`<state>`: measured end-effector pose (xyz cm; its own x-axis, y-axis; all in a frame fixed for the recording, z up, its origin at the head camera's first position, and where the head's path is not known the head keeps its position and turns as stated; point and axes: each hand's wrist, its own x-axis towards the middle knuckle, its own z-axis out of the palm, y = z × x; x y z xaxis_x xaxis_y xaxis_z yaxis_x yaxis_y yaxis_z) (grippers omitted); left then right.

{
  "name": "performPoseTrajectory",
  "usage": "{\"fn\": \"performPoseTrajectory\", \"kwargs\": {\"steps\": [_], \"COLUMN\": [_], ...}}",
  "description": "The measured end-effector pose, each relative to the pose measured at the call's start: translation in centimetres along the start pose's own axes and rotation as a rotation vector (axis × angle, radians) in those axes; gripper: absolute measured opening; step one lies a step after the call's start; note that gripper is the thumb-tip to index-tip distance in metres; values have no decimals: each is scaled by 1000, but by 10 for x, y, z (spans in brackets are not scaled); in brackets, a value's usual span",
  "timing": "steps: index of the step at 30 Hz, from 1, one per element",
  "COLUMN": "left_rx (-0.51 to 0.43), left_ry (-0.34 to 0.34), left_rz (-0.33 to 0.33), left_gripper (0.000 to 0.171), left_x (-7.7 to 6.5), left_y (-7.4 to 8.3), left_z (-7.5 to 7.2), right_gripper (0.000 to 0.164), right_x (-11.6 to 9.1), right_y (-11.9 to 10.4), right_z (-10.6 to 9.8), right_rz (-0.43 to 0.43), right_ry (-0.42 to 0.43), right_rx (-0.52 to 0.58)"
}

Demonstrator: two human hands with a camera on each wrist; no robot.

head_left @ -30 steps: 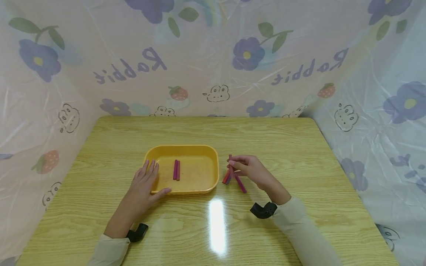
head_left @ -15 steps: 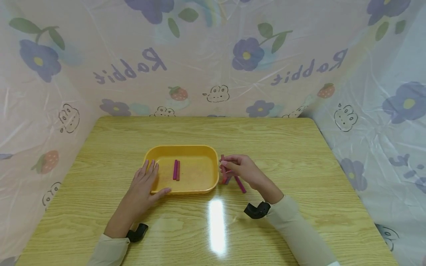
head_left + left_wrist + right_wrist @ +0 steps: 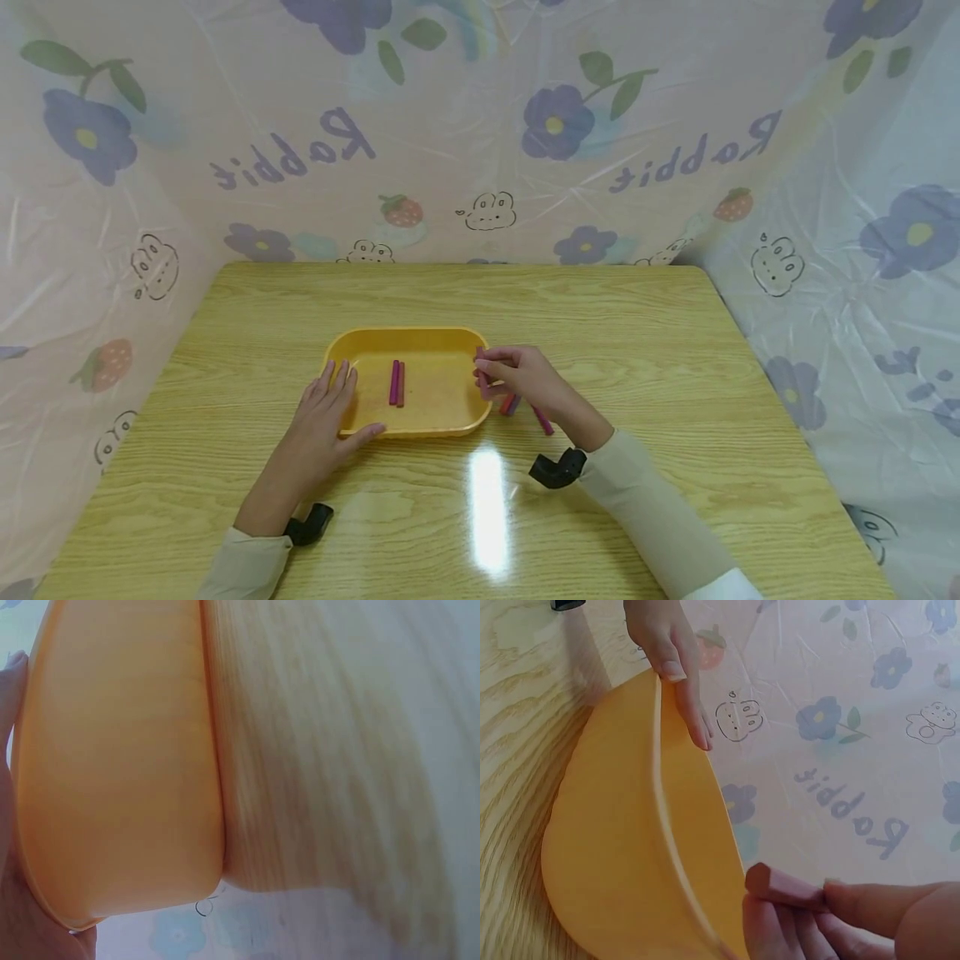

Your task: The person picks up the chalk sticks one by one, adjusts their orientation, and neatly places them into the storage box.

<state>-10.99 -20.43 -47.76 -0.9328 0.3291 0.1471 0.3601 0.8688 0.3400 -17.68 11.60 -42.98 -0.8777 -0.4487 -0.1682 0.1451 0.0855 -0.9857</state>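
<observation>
A yellow tray (image 3: 442, 392) lies on the table, with a purple crayon (image 3: 393, 383) and a reddish crayon (image 3: 401, 385) side by side inside. My left hand (image 3: 322, 417) rests on its left end, fingers fairly straight over the rim, thumb along the near edge. At the tray's right rim, my right hand (image 3: 521, 375) pinches a dull pink six-sided crayon (image 3: 784, 887) between thumb and fingers. Just right of the tray, partly under that hand, lie a red crayon (image 3: 507, 404), a bluish-purple one (image 3: 514, 406) and a magenta one (image 3: 543, 421).
The wood-grain table (image 3: 420, 517) reflects a bright light patch in front of the tray. A printed curtain (image 3: 450, 125) with flowers and rabbits encloses the back and sides. Each wrist carries a black mount (image 3: 558, 468).
My right hand has moved left with the pink crayon, from above the loose crayons to the tray's right rim. The left hand and tray have stayed put.
</observation>
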Motion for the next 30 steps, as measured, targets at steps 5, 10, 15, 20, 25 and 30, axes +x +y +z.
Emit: {"fn": "performPoseTrajectory", "kwargs": {"steps": [5, 10, 15, 20, 25, 30], "left_rx": [3, -3, -6, -6, -3, -2], "left_ry": [1, 2, 2, -3, -2, 7], "left_rz": [0, 1, 6, 1, 1, -4], "left_gripper": [94, 94, 94, 94, 94, 94], "left_x": [-1, -1, -1, 0, 0, -1], "left_y": [0, 1, 0, 0, 0, 1], "left_z": [0, -1, 0, 0, 0, 0], "right_gripper": [30, 35, 30, 30, 36, 35], "right_x": [7, 14, 20, 25, 32, 35], "right_y": [-2, -3, -4, -3, 2, 2], "right_z": [8, 15, 23, 31, 38, 47], "right_rz": [28, 41, 44, 42, 45, 55], "right_ry": [-8, -32, -27, -24, -33, -30], "right_rx": [-11, -16, -23, -36, -24, -13]}}
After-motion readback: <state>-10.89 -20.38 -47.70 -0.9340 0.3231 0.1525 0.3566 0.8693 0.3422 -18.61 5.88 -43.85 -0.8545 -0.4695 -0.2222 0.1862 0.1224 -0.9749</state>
